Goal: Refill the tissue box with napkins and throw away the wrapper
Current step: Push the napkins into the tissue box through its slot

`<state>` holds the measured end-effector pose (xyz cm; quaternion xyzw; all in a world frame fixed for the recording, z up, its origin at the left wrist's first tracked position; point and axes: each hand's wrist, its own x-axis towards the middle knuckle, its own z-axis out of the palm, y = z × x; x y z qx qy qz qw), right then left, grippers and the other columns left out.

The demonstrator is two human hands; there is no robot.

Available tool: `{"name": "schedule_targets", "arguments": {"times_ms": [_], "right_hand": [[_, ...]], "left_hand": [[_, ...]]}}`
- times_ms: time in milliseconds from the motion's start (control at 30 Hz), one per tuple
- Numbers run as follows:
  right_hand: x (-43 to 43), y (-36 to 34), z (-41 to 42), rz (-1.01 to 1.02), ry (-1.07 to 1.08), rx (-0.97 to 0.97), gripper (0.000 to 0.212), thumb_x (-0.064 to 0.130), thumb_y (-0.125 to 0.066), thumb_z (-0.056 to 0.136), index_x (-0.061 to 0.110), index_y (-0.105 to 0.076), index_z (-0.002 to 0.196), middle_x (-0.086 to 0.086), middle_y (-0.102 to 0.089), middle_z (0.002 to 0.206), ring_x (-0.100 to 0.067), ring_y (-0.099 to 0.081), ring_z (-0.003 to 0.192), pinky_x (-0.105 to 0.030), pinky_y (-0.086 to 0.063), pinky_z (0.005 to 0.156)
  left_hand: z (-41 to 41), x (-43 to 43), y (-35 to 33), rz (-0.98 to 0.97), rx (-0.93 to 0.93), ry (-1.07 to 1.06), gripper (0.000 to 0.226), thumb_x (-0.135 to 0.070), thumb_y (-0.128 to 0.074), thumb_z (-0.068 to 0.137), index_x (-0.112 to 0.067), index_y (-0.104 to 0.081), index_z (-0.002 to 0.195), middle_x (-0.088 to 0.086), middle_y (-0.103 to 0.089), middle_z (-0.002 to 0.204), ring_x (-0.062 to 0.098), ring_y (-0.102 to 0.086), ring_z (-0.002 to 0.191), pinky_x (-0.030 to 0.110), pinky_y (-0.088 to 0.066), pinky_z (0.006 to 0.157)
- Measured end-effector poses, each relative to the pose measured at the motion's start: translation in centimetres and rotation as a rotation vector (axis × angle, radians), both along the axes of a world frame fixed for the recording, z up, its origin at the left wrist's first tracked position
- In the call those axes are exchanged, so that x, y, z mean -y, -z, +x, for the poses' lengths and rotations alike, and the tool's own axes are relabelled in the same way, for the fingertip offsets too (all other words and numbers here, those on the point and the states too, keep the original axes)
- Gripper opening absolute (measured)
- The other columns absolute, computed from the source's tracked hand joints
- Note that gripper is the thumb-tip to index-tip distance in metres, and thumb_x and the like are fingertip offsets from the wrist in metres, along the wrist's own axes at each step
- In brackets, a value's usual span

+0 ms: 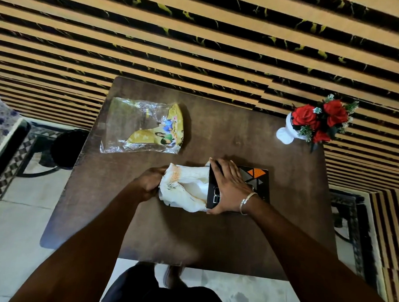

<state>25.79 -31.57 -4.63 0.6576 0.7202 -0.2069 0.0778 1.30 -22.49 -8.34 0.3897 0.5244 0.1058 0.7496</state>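
Note:
A black tissue box [260, 178] with an orange and grey pattern lies on its side on the brown table [223, 241]. My right hand [229, 185] is clamped over its open left end. A bent stack of white napkins [187, 187] sticks out of that end, partly inside the box. My left hand [151, 183] grips the stack's left end. The clear and yellow plastic wrapper [146, 126], with no napkins in it, lies flat on the table's far left part, apart from both hands.
A white vase of red flowers [312, 120] stands at the table's far right corner. A dark round bin [68, 147] sits on the floor left of the table. A striped wall runs behind. My feet show below the table's near edge.

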Motion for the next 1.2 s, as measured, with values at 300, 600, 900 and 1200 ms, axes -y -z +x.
{"name": "schedule_targets", "arguments": {"times_ms": [300,600,900,1200], "right_hand": [[0.0,-0.4,0.0,0.012,0.008,-0.019,0.149,0.077,-0.071,0.040,0.019,0.008,0.153,-0.008,-0.006,0.158,-0.031,-0.003,0.149,-0.046,-0.002,0.124],[-0.5,-0.7,-0.8,-0.009,0.004,-0.028,0.149,0.078,-0.071,0.041,0.024,0.013,0.152,-0.011,-0.004,0.159,-0.035,-0.003,0.149,-0.049,-0.004,0.123],[-0.6,0.2,-1.4,-0.012,-0.017,0.018,0.148,0.080,-0.069,0.041,0.022,0.010,0.152,-0.015,-0.011,0.157,-0.038,-0.010,0.147,-0.051,-0.006,0.122],[-0.7,-0.2,-1.8,-0.067,-0.015,-0.002,0.148,0.073,-0.077,0.045,0.027,0.016,0.151,-0.016,0.000,0.161,-0.040,0.002,0.149,-0.049,0.004,0.123]], "left_hand": [[2.0,0.6,0.3,-0.168,-0.002,-0.173,0.020,-0.004,-0.047,0.097,-0.002,-0.067,0.102,0.011,-0.074,0.077,0.022,-0.071,0.054,0.033,-0.059,0.047],[5.2,1.8,0.4,-0.195,0.067,-0.059,0.032,0.009,-0.042,0.090,-0.007,-0.067,0.104,0.011,-0.074,0.087,0.024,-0.069,0.074,0.035,-0.060,0.068],[7.7,2.6,0.6,-0.078,-0.010,0.136,0.030,-0.008,-0.051,0.083,-0.008,-0.065,0.110,0.024,-0.068,0.104,0.030,-0.065,0.084,0.032,-0.053,0.067],[9.3,3.6,1.0,0.059,0.079,0.280,0.026,-0.017,-0.058,0.098,-0.031,-0.056,0.119,0.005,-0.068,0.114,0.027,-0.066,0.103,0.036,-0.058,0.080]]}}
